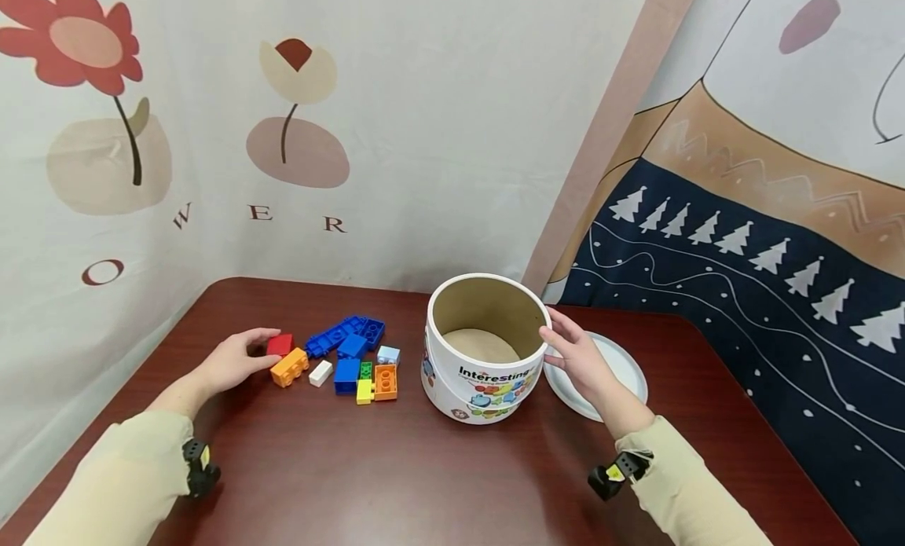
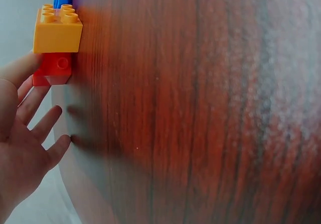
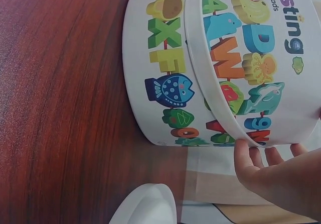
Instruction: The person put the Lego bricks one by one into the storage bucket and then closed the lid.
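Observation:
At the left side of the table, my left hand (image 1: 229, 360) has its thumb and index finger on either side of a red toy brick (image 1: 280, 345); its other fingers are spread. An orange brick (image 1: 291, 368) lies against the red one, close to the thumb tip. My right hand (image 1: 576, 351) grips the rim of a white round bucket (image 1: 461, 398), thumb over the edge and fingers along the outside. The upright bucket has printed letters and animals, and its visible floor is bare. In the right wrist view, the fingertips touch the bucket's side (image 3: 220, 98).
Between the left hand and bucket lie blue bricks (image 1: 347, 375), a white brick (image 1: 321, 373), a light blue one (image 1: 388, 355), a green one (image 1: 365, 371), a yellow one (image 1: 364, 392) and another orange one (image 1: 385, 382). A white round lid (image 1: 629, 367) lies right of the bucket.

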`<state>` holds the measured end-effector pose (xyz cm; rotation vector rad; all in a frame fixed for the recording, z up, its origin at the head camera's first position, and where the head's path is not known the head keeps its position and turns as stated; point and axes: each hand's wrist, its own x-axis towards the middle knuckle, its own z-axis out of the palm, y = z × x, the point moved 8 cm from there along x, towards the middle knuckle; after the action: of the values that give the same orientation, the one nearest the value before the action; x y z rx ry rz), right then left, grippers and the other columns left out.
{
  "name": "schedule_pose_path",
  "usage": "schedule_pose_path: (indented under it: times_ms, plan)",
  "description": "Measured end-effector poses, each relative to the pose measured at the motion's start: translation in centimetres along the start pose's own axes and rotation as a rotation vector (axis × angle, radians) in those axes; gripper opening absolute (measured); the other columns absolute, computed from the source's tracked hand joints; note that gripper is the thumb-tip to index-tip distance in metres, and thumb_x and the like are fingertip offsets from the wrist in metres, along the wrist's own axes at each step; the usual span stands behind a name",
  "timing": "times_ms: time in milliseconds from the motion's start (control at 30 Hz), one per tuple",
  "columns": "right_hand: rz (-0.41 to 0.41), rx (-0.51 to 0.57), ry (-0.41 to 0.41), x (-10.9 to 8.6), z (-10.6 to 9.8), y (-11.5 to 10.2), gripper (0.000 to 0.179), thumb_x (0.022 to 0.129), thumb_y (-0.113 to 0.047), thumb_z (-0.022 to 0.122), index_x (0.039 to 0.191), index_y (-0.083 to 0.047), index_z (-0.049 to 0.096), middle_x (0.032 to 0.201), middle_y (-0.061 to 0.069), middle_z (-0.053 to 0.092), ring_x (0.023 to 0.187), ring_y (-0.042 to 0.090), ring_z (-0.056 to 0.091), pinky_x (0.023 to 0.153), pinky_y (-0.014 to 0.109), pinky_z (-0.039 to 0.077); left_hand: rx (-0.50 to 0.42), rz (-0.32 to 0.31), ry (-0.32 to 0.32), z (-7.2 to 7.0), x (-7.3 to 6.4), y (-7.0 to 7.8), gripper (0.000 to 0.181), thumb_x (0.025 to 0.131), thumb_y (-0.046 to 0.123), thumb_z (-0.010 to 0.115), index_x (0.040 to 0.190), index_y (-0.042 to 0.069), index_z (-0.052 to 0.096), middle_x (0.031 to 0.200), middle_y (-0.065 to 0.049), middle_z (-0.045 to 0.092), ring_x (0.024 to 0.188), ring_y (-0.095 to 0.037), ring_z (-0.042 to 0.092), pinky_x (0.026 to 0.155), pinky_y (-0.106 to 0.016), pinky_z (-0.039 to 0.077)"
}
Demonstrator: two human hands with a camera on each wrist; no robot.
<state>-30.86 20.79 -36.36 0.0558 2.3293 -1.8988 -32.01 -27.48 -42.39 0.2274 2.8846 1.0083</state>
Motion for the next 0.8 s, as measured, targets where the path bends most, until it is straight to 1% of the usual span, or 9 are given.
schedule_pose_path:
  times_ms: [100,200,333,433,600,800]
  plan:
    - [-0.003,0.002,-0.002,0.0,0.1,-0.1,0.052,0.099,-0.020,0.045,0.147,-0.012,0.028,0.150,0.018,0.029,0.134,0.036,0.034,0.106,0.053,0.036,-0.003,0.004,0.015,-0.2,-0.1,-0.1,0.060,0.089,0.030,0.062,0.131,-0.007,0.044,0.127,-0.035,0.047,0.111,-0.047,0.046,0.093,-0.059,0.043]
    - [-0.002,0.008,-0.005,0.1,0.2,0.0,0.051,0.099,-0.020,0.045,0.147,-0.012,0.028,0.150,0.018,0.029,0.134,0.035,0.034,0.106,0.053,0.036,-0.005,-0.014,0.034,-0.5,-0.3,-0.4,0.059,0.089,0.032,0.062,0.130,-0.008,0.044,0.123,-0.034,0.050,0.107,-0.045,0.050,0.090,-0.055,0.047]
    - [-0.005,0.012,-0.008,0.2,0.3,0.1,0.051,0.099,-0.019,0.044,0.147,-0.011,0.028,0.150,0.018,0.029,0.134,0.035,0.035,0.105,0.053,0.036,-0.024,-0.039,0.041,-0.9,-0.7,-0.5,0.061,0.090,0.032,0.061,0.129,-0.011,0.043,0.121,-0.036,0.050,0.104,-0.046,0.053,0.087,-0.051,0.051]
    - [-0.006,0.010,-0.002,0.2,0.3,0.1,0.051,0.099,-0.019,0.045,0.147,-0.012,0.029,0.150,0.018,0.029,0.134,0.036,0.035,0.105,0.053,0.037,-0.038,-0.041,0.042,-1.3,-0.8,-0.4,0.062,0.091,0.032,0.060,0.130,-0.012,0.041,0.122,-0.038,0.048,0.106,-0.049,0.052,0.086,-0.050,0.052]
    - [0.001,0.006,0.003,0.1,0.1,0.1,0.051,0.099,-0.019,0.045,0.147,-0.012,0.029,0.150,0.017,0.029,0.134,0.036,0.034,0.105,0.053,0.037,-0.047,-0.033,0.050,-2.0,-0.8,0.2,0.063,0.091,0.033,0.059,0.130,-0.012,0.041,0.121,-0.037,0.050,0.107,-0.048,0.053,0.086,-0.050,0.052]
    - [0.002,0.004,0.007,0.0,-0.1,0.1,0.051,0.099,-0.020,0.045,0.147,-0.012,0.029,0.150,0.018,0.029,0.134,0.036,0.034,0.106,0.053,0.036,-0.054,-0.015,0.062,-2.8,-0.5,1.5,0.063,0.091,0.034,0.059,0.131,-0.010,0.041,0.122,-0.035,0.050,0.107,-0.046,0.053,0.086,-0.049,0.052]
